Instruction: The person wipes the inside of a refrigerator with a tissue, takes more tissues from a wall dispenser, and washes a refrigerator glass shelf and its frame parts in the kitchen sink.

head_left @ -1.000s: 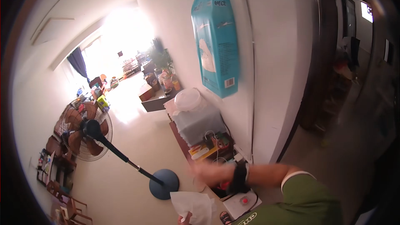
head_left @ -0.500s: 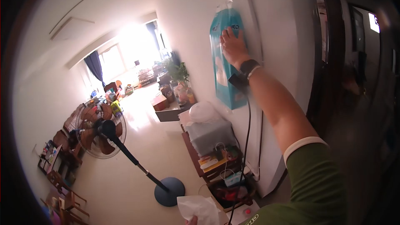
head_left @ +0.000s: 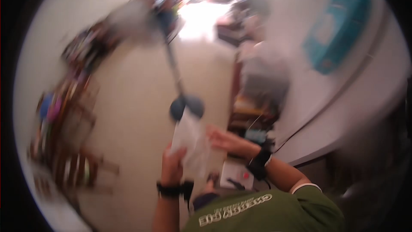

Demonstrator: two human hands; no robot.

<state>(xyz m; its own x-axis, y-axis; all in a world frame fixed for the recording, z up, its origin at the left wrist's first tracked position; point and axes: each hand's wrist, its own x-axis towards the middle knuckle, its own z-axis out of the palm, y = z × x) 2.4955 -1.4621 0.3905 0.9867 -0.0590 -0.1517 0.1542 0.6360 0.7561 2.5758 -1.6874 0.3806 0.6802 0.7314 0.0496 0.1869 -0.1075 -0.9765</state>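
My left hand (head_left: pixel 173 162) is closed on a white tissue (head_left: pixel 189 139), which stands up above my fingers in front of my body. Just to the tissue's right is my right hand (head_left: pixel 224 139), fingertips toward its edge. Blur smears those fingers, so their grip and any contact with the tissue cannot be made out. Up on the white wall at the right hangs a turquoise pack (head_left: pixel 343 25), apart from both hands. Each wrist wears a black band.
A standing fan's round base (head_left: pixel 187 106) is on the pale floor ahead, its head blurred. Along the wall at right is a grey covered box (head_left: pixel 264 75) on a wooden stand. Wooden chairs (head_left: pixel 77 167) line the left side. A white box (head_left: pixel 237 175) is near my feet.
My right hand has left the turquoise pack and come down beside the tissue. My left hand has risen further into view with the tissue. The view has tilted downward.
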